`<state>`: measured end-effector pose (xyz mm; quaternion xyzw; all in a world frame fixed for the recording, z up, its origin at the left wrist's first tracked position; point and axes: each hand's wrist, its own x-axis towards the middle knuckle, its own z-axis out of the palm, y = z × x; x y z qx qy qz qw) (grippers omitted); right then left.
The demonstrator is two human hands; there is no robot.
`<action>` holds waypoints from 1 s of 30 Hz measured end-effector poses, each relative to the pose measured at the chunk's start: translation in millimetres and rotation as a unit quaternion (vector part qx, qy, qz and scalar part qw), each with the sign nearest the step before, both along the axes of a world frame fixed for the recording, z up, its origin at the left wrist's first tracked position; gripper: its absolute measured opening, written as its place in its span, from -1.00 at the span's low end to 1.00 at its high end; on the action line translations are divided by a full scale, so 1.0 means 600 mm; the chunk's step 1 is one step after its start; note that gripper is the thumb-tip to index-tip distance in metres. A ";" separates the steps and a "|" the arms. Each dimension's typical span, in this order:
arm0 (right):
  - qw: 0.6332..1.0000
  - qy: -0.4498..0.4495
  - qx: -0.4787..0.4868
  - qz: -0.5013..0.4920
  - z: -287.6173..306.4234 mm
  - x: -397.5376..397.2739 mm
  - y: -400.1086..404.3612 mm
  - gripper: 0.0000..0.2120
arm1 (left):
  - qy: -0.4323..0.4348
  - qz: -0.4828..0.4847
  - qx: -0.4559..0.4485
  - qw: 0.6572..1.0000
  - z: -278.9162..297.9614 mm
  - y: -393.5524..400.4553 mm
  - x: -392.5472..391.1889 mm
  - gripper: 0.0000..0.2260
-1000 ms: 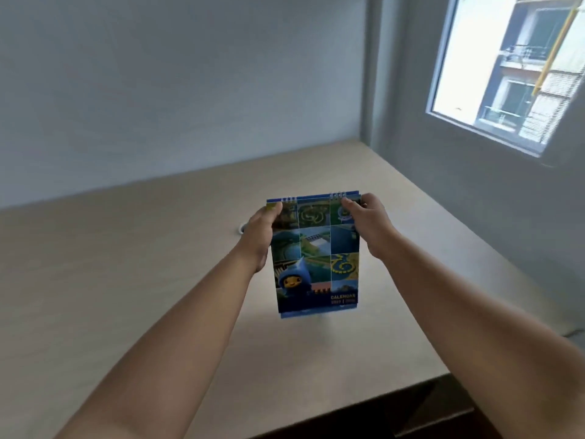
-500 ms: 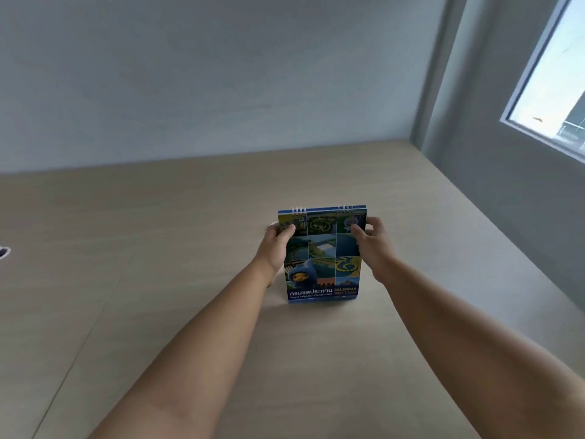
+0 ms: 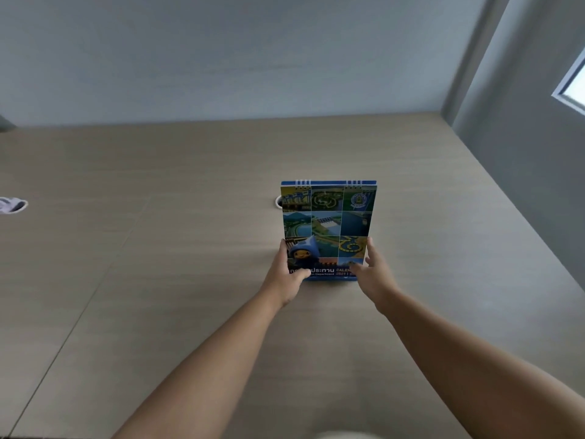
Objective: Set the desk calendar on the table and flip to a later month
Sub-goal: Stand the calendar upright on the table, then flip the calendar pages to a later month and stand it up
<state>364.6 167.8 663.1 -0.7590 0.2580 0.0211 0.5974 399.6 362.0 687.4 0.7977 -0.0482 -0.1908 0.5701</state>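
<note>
Currently: desk calendar upright on bench, cover showing; left hand and right hand pinch its lower corners. Risk: base unseen; if unspread, it topples on release.

The spiral-bound desk calendar stands upright, apparently resting on the table, its blue photo-grid cover showing.
</note>
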 end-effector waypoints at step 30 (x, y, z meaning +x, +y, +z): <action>0.910 -0.292 0.288 0.058 0.352 0.021 -0.066 -0.63 | -0.086 0.071 -0.200 0.973 0.303 0.023 0.056 -0.79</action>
